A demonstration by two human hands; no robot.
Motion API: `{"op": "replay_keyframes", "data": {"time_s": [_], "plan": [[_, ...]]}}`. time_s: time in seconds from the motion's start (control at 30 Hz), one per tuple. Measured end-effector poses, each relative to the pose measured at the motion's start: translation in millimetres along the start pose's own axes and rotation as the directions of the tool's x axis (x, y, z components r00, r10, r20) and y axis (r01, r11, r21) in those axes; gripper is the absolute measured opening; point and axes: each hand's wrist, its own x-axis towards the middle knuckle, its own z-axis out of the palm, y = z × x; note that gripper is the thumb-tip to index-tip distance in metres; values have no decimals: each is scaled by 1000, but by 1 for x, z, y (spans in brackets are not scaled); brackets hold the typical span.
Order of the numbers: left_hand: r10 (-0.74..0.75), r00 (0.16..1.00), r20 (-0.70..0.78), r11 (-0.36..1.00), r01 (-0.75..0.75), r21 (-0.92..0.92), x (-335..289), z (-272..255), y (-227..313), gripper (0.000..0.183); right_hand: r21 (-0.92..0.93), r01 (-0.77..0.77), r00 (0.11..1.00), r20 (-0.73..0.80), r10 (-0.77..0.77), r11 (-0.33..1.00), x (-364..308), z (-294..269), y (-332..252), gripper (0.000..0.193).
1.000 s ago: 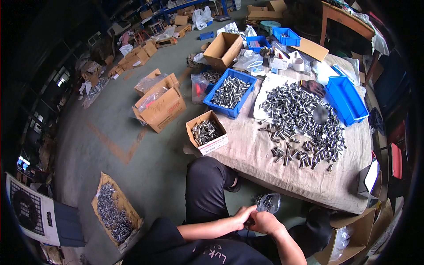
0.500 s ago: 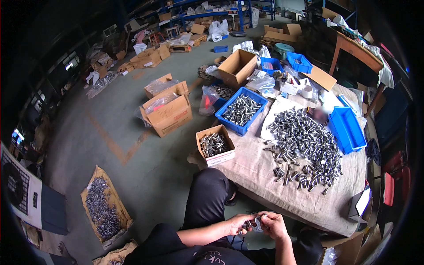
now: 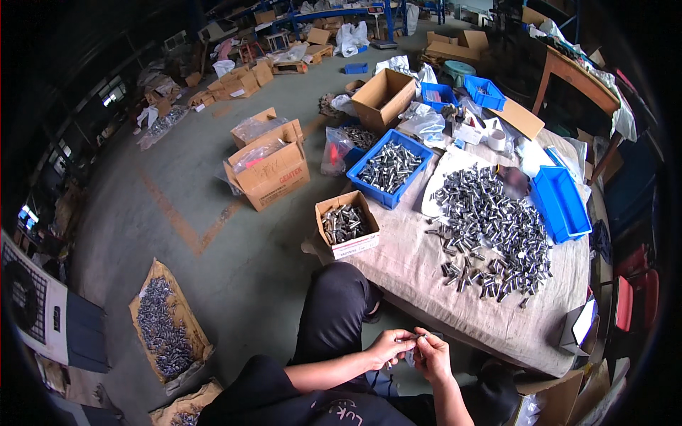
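Close in front of my body, above my lap, my two hands meet fingertip to fingertip. My left hand point(image 3: 388, 348) is closed around small metal bolts, and the end of one pokes out below its fingers. The fingers of my right hand point(image 3: 432, 359) are pinched together on what looks like a small clear plastic bag point(image 3: 410, 359), mostly hidden between the hands. Beyond them, a large heap of shiny metal bolts point(image 3: 497, 231) lies on a cloth-covered low table point(image 3: 419, 273). An open cardboard box point(image 3: 357, 246) of similar parts sits at the table's left corner.
A blue bin point(image 3: 376, 195) full of bolts stands behind the small box, and an emptier blue bin point(image 3: 559, 206) tilts beside the heap. Larger cartons point(image 3: 273, 177) are on the floor at left. Nearer, a cardboard tray point(image 3: 192, 330) holds many small metal parts.
My hands have lifted slightly, and the right fingers have come up closer to the left fingertips. The view has shifted a little.
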Motion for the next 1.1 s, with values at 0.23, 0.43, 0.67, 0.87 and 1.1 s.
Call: {"op": "replay_keyframes", "data": {"time_s": [0.23,0.43,0.67,0.87,1.1], "plan": [[507,861,38,717,-446,536,-1,-3,17,17,-99,85,996,-25,-88,991,2,-10,-5,16],[144,989,-43,985,-139,104,-15,6,25,26,33,82,992,-100,-79,996,-8,-9,-2,13],[73,995,-67,997,-73,6,-12,12,37,20,-138,215,967,-109,-230,967,-5,-2,-10,16],[172,982,-76,979,-179,-94,-11,17,56,26,199,166,986,-48,-160,966,4,-2,-16,19],[192,981,15,981,-191,-19,-17,27,51,28,183,313,949,-22,-315,932,-7,-15,-8,17]]}}
